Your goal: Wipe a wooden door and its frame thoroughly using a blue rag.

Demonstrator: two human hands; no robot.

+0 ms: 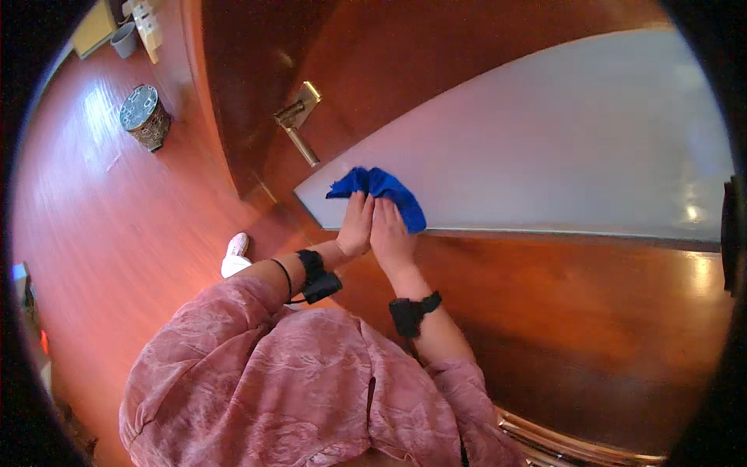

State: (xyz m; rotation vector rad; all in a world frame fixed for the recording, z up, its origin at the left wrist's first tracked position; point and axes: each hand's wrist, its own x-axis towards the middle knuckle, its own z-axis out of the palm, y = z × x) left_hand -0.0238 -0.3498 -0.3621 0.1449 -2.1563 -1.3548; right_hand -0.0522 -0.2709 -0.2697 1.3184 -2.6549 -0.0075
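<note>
Side by side, my left hand (355,225) and my right hand (390,233) hold a bunched blue cloth (400,195) between their fingers. The cloth lies over the narrow left end of a pale, smooth panel (554,128), which looks like frosted glass. Reddish-brown wood (554,286) borders the panel. A brass-coloured lever handle (300,137) on its plate sits just beyond the cloth, up and to the left. My fingertips are partly hidden by the cloth's folds.
A patterned round container (146,119) stands on the reddish wooden floor (134,216) at left. Farther back is a grey bucket (124,41). A white shoe (237,245) shows beside my left forearm. Shiny metal bars (566,435) run along the lower right.
</note>
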